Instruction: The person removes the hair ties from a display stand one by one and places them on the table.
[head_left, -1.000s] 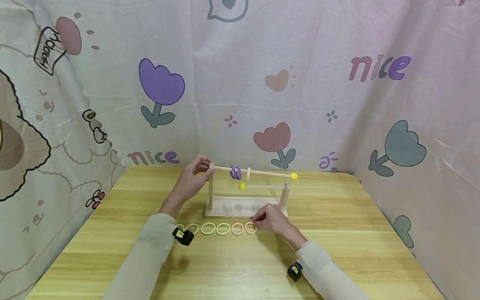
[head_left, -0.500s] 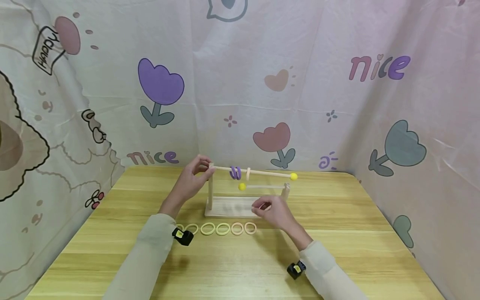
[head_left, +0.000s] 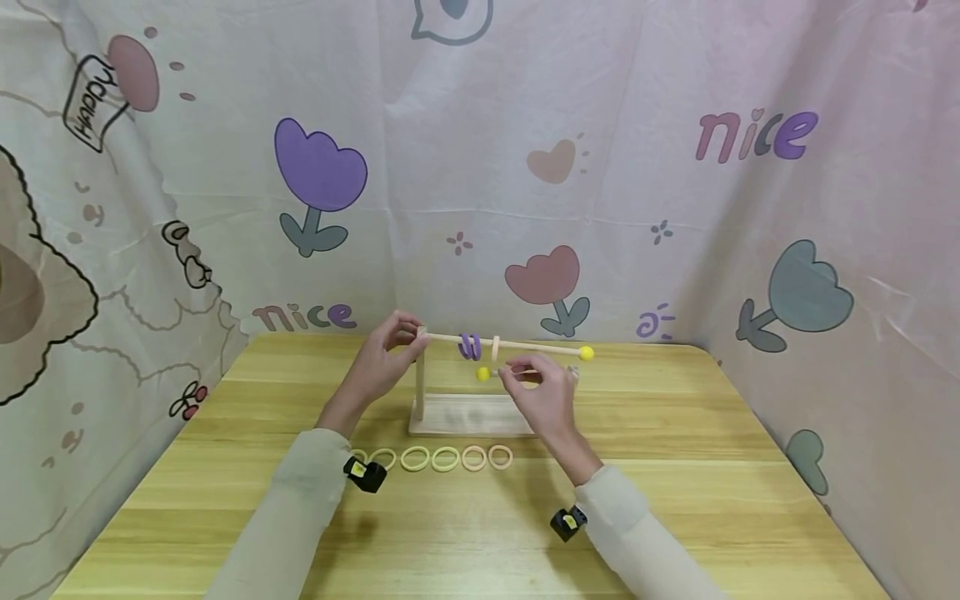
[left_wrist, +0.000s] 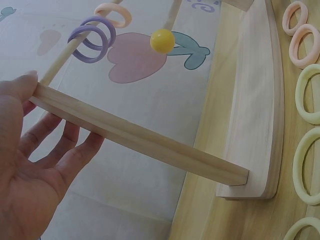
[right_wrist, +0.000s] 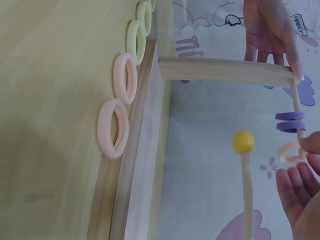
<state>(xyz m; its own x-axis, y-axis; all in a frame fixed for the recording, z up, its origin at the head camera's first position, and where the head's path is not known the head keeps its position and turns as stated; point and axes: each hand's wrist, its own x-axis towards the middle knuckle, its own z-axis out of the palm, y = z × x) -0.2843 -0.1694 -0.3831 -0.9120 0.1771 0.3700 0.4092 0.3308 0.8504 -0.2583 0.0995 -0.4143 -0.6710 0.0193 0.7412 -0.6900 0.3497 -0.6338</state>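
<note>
In the head view my left hand (head_left: pixel 382 354) grips the top of the left post of a wooden stand (left_wrist: pixel 250 100), thumb at the upper end and fingers on the other side. From that post (left_wrist: pixel 140 132) runs a wooden rod (head_left: pixel 540 346) with a yellow ball on its far end. Two purple rings (left_wrist: pixel 90 42) and one peach ring (left_wrist: pixel 114 15) hang on the rod. My right hand (head_left: pixel 543 396) is raised in front of the stand, its thumb and fingertips near the peach ring in both its views. Nothing shows between its fingers.
A row of loose rings lies on the table before the stand: yellow-green ones (head_left: pixel 446 459) at left, two peach ones (right_wrist: pixel 125 78) at right. A lower rod with a yellow ball (head_left: pixel 483 374) points left from the right post. A patterned cloth (head_left: pixel 450 167) hangs behind.
My right hand has lifted from beside the rightmost peach ring on the table up to the rod. The loose rings keep their places, and my left hand stays at the post.
</note>
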